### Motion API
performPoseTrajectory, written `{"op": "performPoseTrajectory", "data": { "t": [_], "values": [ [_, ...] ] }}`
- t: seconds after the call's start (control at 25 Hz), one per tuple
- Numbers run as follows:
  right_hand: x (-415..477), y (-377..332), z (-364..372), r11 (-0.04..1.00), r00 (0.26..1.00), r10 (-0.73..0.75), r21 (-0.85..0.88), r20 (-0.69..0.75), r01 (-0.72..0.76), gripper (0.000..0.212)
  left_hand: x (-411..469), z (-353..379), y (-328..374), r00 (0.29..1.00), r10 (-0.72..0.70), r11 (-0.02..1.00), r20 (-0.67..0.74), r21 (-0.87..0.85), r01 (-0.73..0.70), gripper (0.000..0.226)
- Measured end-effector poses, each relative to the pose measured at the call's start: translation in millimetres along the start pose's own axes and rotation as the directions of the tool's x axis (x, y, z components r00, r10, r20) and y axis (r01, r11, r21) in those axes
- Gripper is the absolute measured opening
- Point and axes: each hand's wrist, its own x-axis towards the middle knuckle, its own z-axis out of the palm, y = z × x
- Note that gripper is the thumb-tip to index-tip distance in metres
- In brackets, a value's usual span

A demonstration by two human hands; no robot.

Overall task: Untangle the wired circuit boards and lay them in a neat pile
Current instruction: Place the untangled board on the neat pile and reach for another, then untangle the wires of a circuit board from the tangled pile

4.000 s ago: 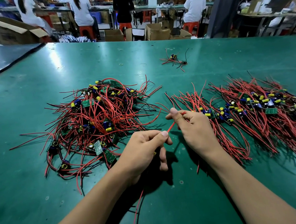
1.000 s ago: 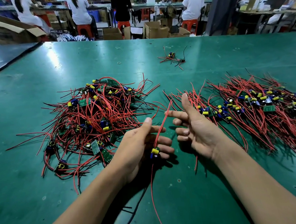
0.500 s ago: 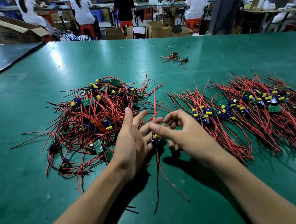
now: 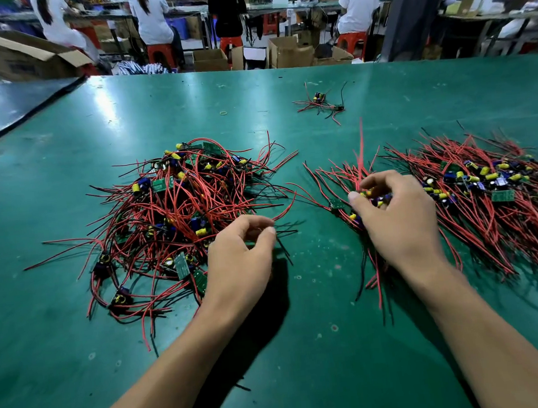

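Setting a wired board point(image 4: 367, 192), pinched in the right hand point(image 4: 397, 221), onto the neat pile point(image 4: 337, 177) at centre right, with the left hand point(image 4: 240, 259) curled at the tangled heap point(image 4: 179, 212), its hold not clear; next, letting go and drawing out another gently

**Both hands low over the worktop**

Both forearms reach in from the near edge. My left hand point(image 4: 240, 259) hovers curled, thumb near forefinger; I cannot tell whether it pinches anything. My right hand point(image 4: 397, 214) bunches its fingertips round a wired board point(image 4: 367, 193).
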Motion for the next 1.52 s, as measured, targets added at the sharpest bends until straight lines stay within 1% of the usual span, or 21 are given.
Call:
{"op": "performPoseTrajectory", "data": {
  "t": [0.04,0.08,0.16,0.24,0.28,0.32,0.36,0.4,0.52,0.6,0.68,0.76,0.84,0.96,1.04,1.2,1.28,1.4,1.44,1.48,1.52],
  "values": [
    [0,2,-1,0.998,1.000,-0.023,-0.064,-0.011,0.022,0.019,-1,0,1,1.000,0.021,0.997,-0.003,0.079,-0.021,0.013],
    [-3,2,1,0.994,0.998,-0.069,-0.085,-0.010,0.068,0.020,-1,0,2,1.000,0.015,0.995,-0.005,0.100,-0.014,0.022],
    [-10,-5,6,0.974,0.974,-0.222,-0.036,0.036,0.223,0.016,1,2,1,0.999,-0.032,0.995,-0.018,0.091,0.034,0.037],
    [-20,-10,14,0.928,0.912,-0.368,0.007,0.181,0.373,0.016,6,1,-2,0.996,-0.082,0.987,-0.027,0.134,0.085,0.042],
    [-25,-12,18,0.909,0.872,-0.401,0.009,0.279,0.416,0.019,8,0,-3,0.995,-0.097,0.982,-0.019,0.161,0.099,0.041],
    [-28,-12,21,0.902,0.839,-0.397,-0.010,0.372,0.431,0.023,10,-2,-3,0.994,-0.107,0.977,-0.004,0.184,0.106,0.037],
    [-29,-11,22,0.904,0.822,-0.360,-0.051,0.441,0.424,0.025,11,-3,-2,0.994,-0.111,0.974,0.014,0.198,0.107,0.031],
    [-28,-10,23,0.911,0.827,-0.302,-0.110,0.474,0.397,0.029,11,-4,-2,0.993,-0.114,0.974,0.032,0.199,0.106,0.023],
    [-21,-6,16,0.926,0.895,-0.155,-0.254,0.419,0.279,0.032,7,-4,-1,0.993,-0.092,0.983,0.068,0.164,0.080,0.008],
    [-20,-5,14,0.927,0.916,-0.129,-0.282,0.379,0.247,0.029,5,-5,-1,0.998,-0.005,0.982,0.062,0.187,-0.007,0.006],
    [-21,-6,14,0.927,0.908,-0.131,-0.276,0.399,0.255,0.027,1,-2,2,0.993,0.095,0.987,0.072,0.124,-0.104,0.006],
    [-23,-9,17,0.945,0.874,-0.141,-0.200,0.466,0.259,0.031,-3,1,6,0.985,0.141,0.989,0.100,-0.063,-0.135,0.008],
    [-26,-14,21,0.971,0.844,-0.183,-0.044,0.505,0.236,0.036,-5,3,10,0.977,0.169,0.970,0.127,-0.198,-0.142,0.010],
    [-30,-21,26,0.960,0.834,-0.217,0.266,0.507,0.088,0.039,-6,3,11,0.965,0.205,0.952,0.165,-0.261,-0.158,0.014],
    [-34,-23,28,0.918,0.814,-0.232,0.396,0.533,0.002,0.042,-6,2,11,0.966,0.195,0.947,0.171,-0.288,-0.140,0.013],
    [-37,-26,26,0.852,0.799,-0.289,0.523,0.527,-0.037,0.032,-8,2,14,0.969,0.172,0.924,0.175,-0.370,-0.097,0.015],
    [-38,-29,25,0.815,0.790,-0.310,0.575,0.529,-0.066,0.029,-8,3,15,0.973,0.120,0.888,0.197,-0.459,-0.017,0.015],
    [-37,-30,28,0.797,0.811,-0.267,0.592,0.521,-0.118,0.029,-6,6,15,0.973,-0.036,0.792,0.227,-0.587,0.166,0.015],
    [-37,-30,29,0.794,0.817,-0.241,0.591,0.523,-0.144,0.025,-5,6,14,0.972,-0.076,0.765,0.220,-0.613,0.199,0.017],
    [-36,-29,30,0.791,0.816,-0.219,0.587,0.535,-0.172,0.021,-5,7,12,0.976,-0.103,0.763,0.193,-0.614,0.202,0.019],
    [-36,-28,31,0.790,0.807,-0.199,0.579,0.556,-0.204,0.020,-5,7,10,0.983,-0.113,0.791,0.147,-0.586,0.178,0.020]
  ]
}}
